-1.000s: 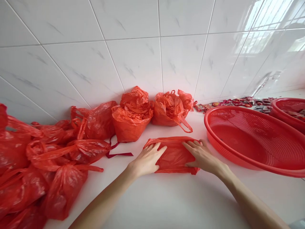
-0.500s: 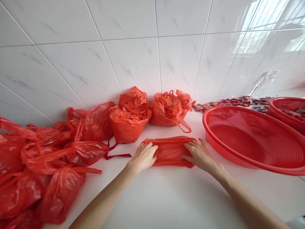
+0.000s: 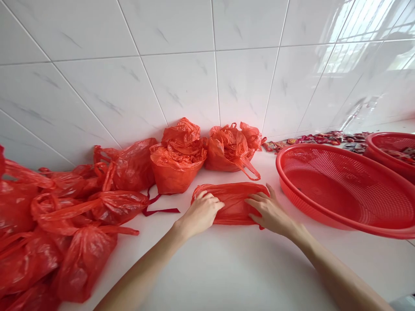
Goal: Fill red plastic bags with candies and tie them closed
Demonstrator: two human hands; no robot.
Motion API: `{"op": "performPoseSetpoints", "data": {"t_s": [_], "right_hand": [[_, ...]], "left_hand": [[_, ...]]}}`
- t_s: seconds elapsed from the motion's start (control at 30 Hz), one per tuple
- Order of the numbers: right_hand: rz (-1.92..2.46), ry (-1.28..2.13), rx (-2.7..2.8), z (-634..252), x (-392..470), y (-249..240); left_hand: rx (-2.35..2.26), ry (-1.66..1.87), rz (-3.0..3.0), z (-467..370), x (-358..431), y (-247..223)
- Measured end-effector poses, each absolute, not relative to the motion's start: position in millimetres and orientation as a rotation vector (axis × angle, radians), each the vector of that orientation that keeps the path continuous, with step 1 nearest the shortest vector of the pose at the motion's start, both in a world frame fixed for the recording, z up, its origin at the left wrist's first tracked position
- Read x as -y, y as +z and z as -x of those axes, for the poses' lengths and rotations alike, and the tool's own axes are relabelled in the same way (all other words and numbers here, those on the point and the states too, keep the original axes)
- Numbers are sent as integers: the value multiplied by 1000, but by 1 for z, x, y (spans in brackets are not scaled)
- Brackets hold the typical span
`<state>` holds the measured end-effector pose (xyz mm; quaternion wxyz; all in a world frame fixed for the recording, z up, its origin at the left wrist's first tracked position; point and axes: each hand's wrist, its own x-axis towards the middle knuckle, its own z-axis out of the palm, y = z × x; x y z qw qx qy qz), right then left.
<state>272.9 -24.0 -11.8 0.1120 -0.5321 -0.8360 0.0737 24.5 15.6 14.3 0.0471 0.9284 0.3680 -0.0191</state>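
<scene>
A thin red plastic bag (image 3: 235, 203) lies on the white tabletop, its mouth spread into a wide, low shape. At its left end is my left hand (image 3: 203, 209), with the fingers curled over the bag's edge and onto the plastic. My right hand (image 3: 267, 209) rests at the right end, fingers bent inward over the plastic and spread apart, the index finger side raised near the back edge. Some fingertips of both hands are hidden against or inside the bag.
Knotted, filled red bags (image 3: 87, 255) crowd the left side. Two bags of crumpled plastic (image 3: 177, 168) stand by the tiled wall. A large red basket (image 3: 324, 194) is at right, another (image 3: 395, 149) behind it. Small packets (image 3: 324, 138) lie along the wall; a dark red ribbon (image 3: 162, 211) is left of centre.
My left hand has moved slightly right, further over the bag. The bag's mouth looks wider and more opened out, and my right hand has shifted a little.
</scene>
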Motion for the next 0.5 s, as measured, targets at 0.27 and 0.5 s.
{"op": "performPoseSetpoints", "data": {"t_s": [0.27,0.5], "right_hand": [[1674,337,2506,-286,22,-8],[1699,254,2530,-284,21,-13]], "left_hand": [[-1331,-211,-2551,-15,-18,12],[-1298,-250,-2522,-13,-13,16]]}}
